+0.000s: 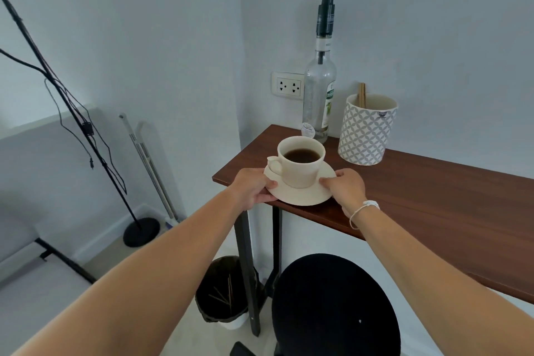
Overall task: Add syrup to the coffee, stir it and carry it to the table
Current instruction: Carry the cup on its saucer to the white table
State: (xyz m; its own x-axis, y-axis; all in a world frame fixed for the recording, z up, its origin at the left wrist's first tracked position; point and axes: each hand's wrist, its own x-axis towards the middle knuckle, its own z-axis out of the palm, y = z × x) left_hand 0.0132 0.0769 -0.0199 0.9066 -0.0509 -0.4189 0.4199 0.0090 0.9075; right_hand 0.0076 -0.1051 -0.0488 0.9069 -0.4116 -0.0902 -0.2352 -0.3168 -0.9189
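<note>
Both hands gripped the saucer (300, 196) at the near left corner of the tabletop (433, 196). The left hand (254, 186) closed on the saucer's left rim, thumb on top and fingers curled underneath. The right hand (345, 185) closed on the right rim, fingertips lying on the upper face just beside the cup's base; a white band (367, 206) circled that wrist. Whether the saucer rested on the wood or was lifted off it could not be told.

On the saucer stood the cup (300, 162), upright, its handle toward the left hand, dark coffee (302, 155) filling most of it. Just behind the cup stood the syrup bottle (319, 95), a clear glass one with a tall black pump (326, 9). Right of the bottle and behind the cup sat a patterned pot (365, 133) holding wooden stir sticks (361, 95). Below the saucer, a black stool (335, 306) and a lined bin (222, 292) stood on the floor.
</note>
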